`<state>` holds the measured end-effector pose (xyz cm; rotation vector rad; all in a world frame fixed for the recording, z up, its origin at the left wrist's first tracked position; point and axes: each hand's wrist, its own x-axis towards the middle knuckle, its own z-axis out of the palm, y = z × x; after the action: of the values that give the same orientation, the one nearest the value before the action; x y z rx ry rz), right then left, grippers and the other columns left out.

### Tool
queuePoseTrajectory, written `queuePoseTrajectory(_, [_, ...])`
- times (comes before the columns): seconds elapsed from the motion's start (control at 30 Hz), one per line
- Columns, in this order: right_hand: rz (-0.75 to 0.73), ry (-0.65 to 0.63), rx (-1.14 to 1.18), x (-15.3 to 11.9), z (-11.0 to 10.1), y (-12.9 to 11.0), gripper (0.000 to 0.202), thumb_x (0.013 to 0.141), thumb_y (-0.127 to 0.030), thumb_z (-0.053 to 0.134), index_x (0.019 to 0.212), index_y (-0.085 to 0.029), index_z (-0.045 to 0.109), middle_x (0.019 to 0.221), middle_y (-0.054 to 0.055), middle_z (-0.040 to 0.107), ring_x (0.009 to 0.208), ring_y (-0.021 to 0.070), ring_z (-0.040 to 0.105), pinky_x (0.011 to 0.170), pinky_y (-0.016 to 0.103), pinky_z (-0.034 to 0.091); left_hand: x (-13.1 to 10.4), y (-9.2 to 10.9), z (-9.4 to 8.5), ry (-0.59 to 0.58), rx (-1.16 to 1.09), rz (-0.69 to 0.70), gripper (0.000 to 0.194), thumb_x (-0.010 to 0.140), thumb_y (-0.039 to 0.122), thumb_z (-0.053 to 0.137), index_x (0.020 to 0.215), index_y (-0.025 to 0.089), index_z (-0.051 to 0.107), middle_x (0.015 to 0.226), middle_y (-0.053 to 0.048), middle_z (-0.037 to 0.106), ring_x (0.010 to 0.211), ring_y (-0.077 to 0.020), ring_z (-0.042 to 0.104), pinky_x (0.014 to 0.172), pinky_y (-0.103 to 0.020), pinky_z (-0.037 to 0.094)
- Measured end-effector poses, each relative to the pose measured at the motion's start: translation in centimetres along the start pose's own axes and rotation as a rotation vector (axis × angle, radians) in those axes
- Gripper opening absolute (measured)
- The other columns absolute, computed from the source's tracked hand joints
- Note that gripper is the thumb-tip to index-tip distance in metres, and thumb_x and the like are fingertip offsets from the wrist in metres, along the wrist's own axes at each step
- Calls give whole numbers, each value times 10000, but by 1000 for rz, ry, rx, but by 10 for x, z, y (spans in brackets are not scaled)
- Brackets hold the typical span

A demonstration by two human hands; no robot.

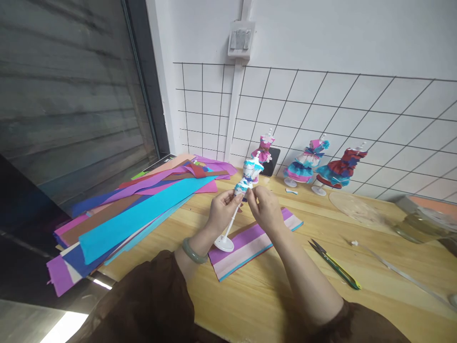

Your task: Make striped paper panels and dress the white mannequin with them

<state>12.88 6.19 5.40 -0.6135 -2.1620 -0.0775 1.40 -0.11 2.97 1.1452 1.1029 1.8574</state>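
Note:
A small white dress-form stand [253, 167] with blue and teal patches on its body leans between my hands, tilted, its round base low on the left. My left hand [223, 209] is closed on the lower body of the form, fingers pinched. At the form's right side my right hand [264, 206] has its fingers pressed together; whatever they pinch is too small to make out. Beneath both hands lies a folded strip of purple, pink and blue crepe paper [250, 245] on the wooden table [200, 295].
Many coloured paper strips [143, 205] are heaped on the left. Dressed forms stand at the back, one pink [266, 147], one blue and pink [302, 164], one red [344, 166]. Green-handled snips [335, 264], a ribbon [400, 271] and a clear container [424, 224] lie right.

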Motion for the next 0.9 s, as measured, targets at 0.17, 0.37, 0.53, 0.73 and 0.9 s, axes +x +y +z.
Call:
queuePoseTrajectory(0.17, [22, 73, 58, -2, 4, 0, 284, 887, -268, 348, 609, -223, 388, 566, -3, 424, 545, 142, 412, 559, 277, 331, 1, 0, 0, -22, -156, -98, 268, 715, 351, 628, 882, 142, 645, 711, -19, 606, 613, -104, 550, 574, -237, 480])
queuePoseTrajectory(0.37, [156, 116, 289, -2, 3, -6, 255, 876, -294, 385, 647, -214, 462, 602, 8, 518, 576, 140, 491, 585, 274, 384, 4, -2, -1, -11, -418, -206, 241, 693, 338, 660, 804, 126, 642, 690, -24, 605, 572, -82, 533, 555, -216, 435])
queuePoseTrajectory(0.53, [257, 130, 479, -2, 3, -10, 254, 866, -318, 425, 643, -209, 479, 607, 2, 531, 573, 135, 498, 578, 271, 397, 3, -1, -1, -36, -554, -257, 208, 718, 313, 646, 778, 115, 632, 667, -23, 580, 588, -74, 522, 566, -199, 420])
queuePoseTrajectory(0.73, [401, 129, 692, -1, 2, -16, 265, 860, -357, 442, 668, -198, 531, 661, 16, 582, 649, 148, 550, 657, 293, 435, 8, 1, -6, -1, -686, -314, 193, 730, 311, 640, 774, 124, 620, 682, -20, 561, 578, -60, 500, 549, -176, 423])
queuePoseTrajectory(0.9, [460, 87, 950, 3, 2, -16, 247, 851, -383, 469, 742, -193, 582, 768, 33, 641, 793, 163, 593, 815, 339, 431, 12, 6, -12, -5, -824, -366, 179, 787, 304, 580, 814, 130, 609, 726, -34, 572, 581, -57, 502, 547, -162, 439])
